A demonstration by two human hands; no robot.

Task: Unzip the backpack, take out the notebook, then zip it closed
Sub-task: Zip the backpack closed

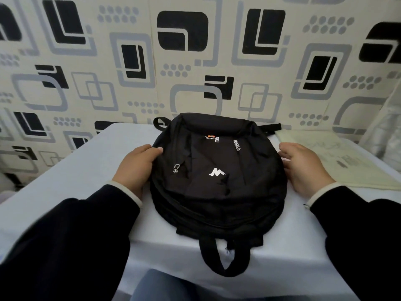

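Wallpaper: loud black-and-grey squares behind a white-clothed table point(86, 170)
Left hand point(134, 168): loose, fingertips resting on bag's edge
Backpack point(217, 174): mid-table, zipped, soft and floppy, probably light; go for the zipper pull point(176, 168)
Right hand point(303, 166): spread, gripping nothing

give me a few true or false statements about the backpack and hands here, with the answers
1. The black backpack lies flat on the white table. True.
2. The left hand pinches the metal zipper pull. False: its fingers rest on the bag's edge, apart from the pull.
3. The right hand rests at the bag's right side. True.
4. A red notebook lies on top of the bag. False: nothing lies on it.
5. A pale paper lies right of the bag. True.
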